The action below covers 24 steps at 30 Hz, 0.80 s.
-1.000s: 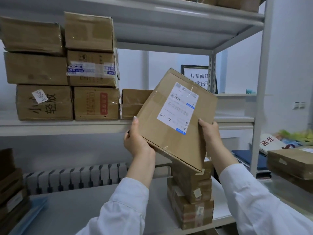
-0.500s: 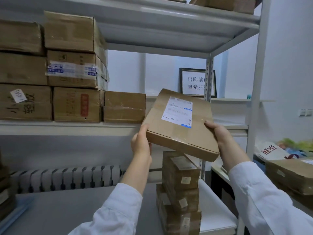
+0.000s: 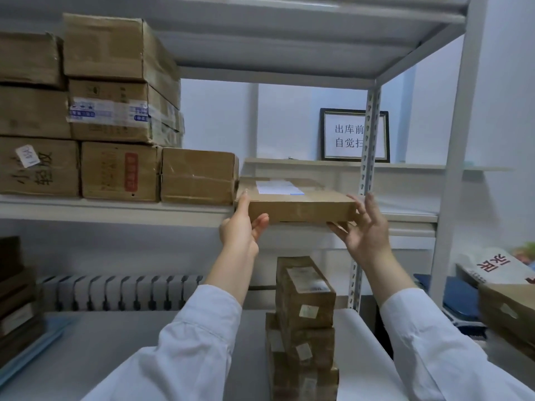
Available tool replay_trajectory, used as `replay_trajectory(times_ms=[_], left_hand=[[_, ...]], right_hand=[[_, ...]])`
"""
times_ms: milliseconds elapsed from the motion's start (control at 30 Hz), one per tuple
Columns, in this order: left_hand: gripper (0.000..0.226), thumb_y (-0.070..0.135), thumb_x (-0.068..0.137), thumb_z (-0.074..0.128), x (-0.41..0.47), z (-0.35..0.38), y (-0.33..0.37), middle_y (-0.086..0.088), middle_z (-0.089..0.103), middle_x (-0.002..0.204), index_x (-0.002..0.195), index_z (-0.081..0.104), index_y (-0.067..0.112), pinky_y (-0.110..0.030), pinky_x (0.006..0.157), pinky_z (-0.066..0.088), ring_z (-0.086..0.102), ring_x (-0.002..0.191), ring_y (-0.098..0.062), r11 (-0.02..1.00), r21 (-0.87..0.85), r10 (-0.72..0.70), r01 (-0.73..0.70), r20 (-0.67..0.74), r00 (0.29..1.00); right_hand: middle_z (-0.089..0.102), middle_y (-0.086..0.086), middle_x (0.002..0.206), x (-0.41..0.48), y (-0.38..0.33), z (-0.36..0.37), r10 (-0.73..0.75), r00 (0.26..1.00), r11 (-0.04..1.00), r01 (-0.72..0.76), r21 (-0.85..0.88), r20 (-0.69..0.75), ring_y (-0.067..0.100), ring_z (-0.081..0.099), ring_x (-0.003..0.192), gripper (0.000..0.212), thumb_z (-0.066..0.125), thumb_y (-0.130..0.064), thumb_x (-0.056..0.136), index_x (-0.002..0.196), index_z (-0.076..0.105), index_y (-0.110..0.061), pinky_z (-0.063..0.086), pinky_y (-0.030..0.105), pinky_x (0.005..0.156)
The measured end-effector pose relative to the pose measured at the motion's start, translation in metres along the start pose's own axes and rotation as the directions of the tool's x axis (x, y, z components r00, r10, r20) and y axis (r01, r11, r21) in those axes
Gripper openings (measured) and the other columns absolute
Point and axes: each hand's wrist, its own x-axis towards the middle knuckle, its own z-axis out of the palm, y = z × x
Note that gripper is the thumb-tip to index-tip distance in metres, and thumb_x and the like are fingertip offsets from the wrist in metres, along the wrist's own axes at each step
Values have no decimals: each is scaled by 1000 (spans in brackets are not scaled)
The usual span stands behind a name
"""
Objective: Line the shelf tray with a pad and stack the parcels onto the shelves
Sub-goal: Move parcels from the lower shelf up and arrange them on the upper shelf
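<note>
Sleeves: 2 white sleeves [image 3: 185, 345] rise from the bottom edge, forearms bare above the cuffs.
Lower shelf: a grey surface [image 3: 115, 348] with a white pad [image 3: 362, 357] lying on its right part.
Stack below: several brown cartons [image 3: 304, 319] piled upright on the lower shelf, between the 2 forearms.
Left hand: the left hand [image 3: 241, 227] grips the flat parcel's near-left corner, thumb underneath, fingers up the side.
Right hand: the right hand [image 3: 366, 227] is spread, fingers splayed at the parcel's near-right corner, thumb below its bottom edge; whether it truly clasps the box I cannot tell.
Flat parcel: the flat parcel [image 3: 301, 208] lies level on the middle shelf [image 3: 115, 208], its near edge jutting over the shelf front, white label facing up.
Neighbour: its left end sits just beside a brown box [image 3: 199, 176].
Shelf stock: further left, more cartons [image 3: 115, 111] stacked 3 high.
Upright: a perforated metal post [image 3: 369, 140] stands behind the parcel's right end.
Back wall: a framed notice [image 3: 347, 136] on a ledge, partly hidden by the post.
</note>
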Motion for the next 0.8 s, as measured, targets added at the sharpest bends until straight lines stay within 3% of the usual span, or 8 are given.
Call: replay_trajectory(times_ms=[67,167,300,433,567,667,733,800], left_hand=[[38,38,76,75,2,3,0,0,47,83,86,53,9,-16,40,50,59,56,-13,1000,24,20,-20,-3,1000],[44,46,72,75,7,4,1,-1,51,85,78,49,11,-16,45,53,60,60,-12,997,65,46,-46,-5,999],[42,41,74,74,16,2,-4,-3,60,80,86,53,7,-14,45,52,61,56,-10,993,54,103,-103,3,995],[26,21,81,71,27,-4,-14,-5,59,83,87,52,4,-15,49,53,63,63,-13,986,-21,166,-165,16,986],[32,20,83,71,32,-11,-22,-4,60,80,103,54,3,-17,49,52,61,59,-11,969,2,245,-245,-6,969],[24,36,89,61,33,-20,-36,-1,59,75,92,56,13,-18,44,47,54,53,-10,957,102,279,-271,-72,958],[21,32,93,52,36,-29,-56,-3,58,74,83,55,15,-19,42,42,51,52,-12,968,137,227,-209,-138,964],[18,23,94,48,39,-39,-79,-4,58,73,81,54,13,-20,42,40,48,52,-13,982,159,133,-105,-175,976]], right_hand=[[60,5,106,5,5,-3,-47,998,989,51,-136,36,22,58,101,28,47,-26,96,120,52,-11,46,37,93],[61,7,110,13,8,-3,-94,995,964,99,-248,29,16,61,94,39,51,-17,95,132,49,-6,49,34,93],[62,5,109,23,17,-7,-158,987,938,154,-312,11,17,60,98,43,55,-21,94,133,50,-6,51,27,83],[64,-3,102,25,24,-5,-227,974,919,219,-329,16,12,59,100,33,56,-18,93,125,56,-11,51,21,84],[58,4,119,21,35,-9,-256,964,939,230,-257,-74,17,59,107,50,59,-26,87,133,48,-11,52,27,91],[62,3,92,13,46,-18,-280,933,937,213,-276,-228,16,61,78,19,48,-30,96,97,58,-14,50,26,72],[59,3,79,10,60,-28,-216,932,926,99,-365,-293,17,55,70,24,46,-24,98,78,57,-15,44,24,64],[59,3,77,8,75,-38,-105,948,899,-38,-435,-299,20,54,73,24,48,-18,96,74,57,-15,42,24,62]])
